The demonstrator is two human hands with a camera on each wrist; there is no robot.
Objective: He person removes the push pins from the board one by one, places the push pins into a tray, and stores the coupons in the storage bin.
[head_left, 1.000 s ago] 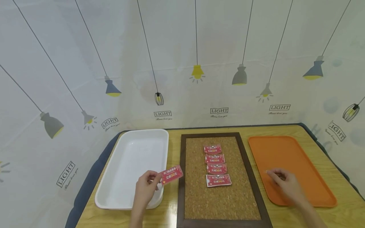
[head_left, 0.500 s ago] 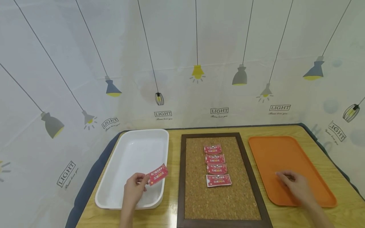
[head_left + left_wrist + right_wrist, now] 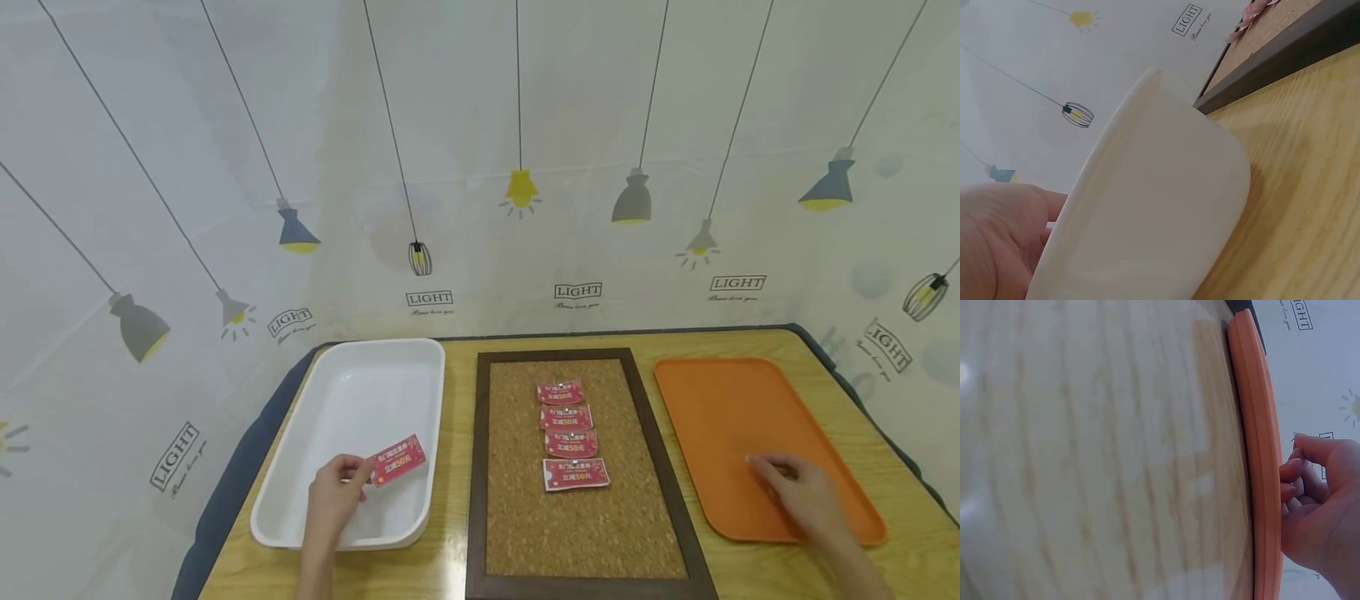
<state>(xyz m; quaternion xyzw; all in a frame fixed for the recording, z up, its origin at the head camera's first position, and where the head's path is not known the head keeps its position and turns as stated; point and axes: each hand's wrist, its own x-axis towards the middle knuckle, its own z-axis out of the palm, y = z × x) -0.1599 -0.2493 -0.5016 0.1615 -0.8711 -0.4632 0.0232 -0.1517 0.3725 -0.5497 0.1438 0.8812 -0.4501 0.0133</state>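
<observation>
Pinching red coupon (image 3: pixel 397 460), yel. 50 (image 3: pixel 402 462), in L hand (image 3: pixel 337 487), tiny item (image 3: pixel 1294 434) in R hand (image 3: pixel 802 490)

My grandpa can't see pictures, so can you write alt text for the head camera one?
A person's left hand holds a red card over a white tub. Right of it, a brown-framed corkboard bears four red cards in a column. Farther right, the right hand seems to pinch something tiny above an orange tray.
</observation>
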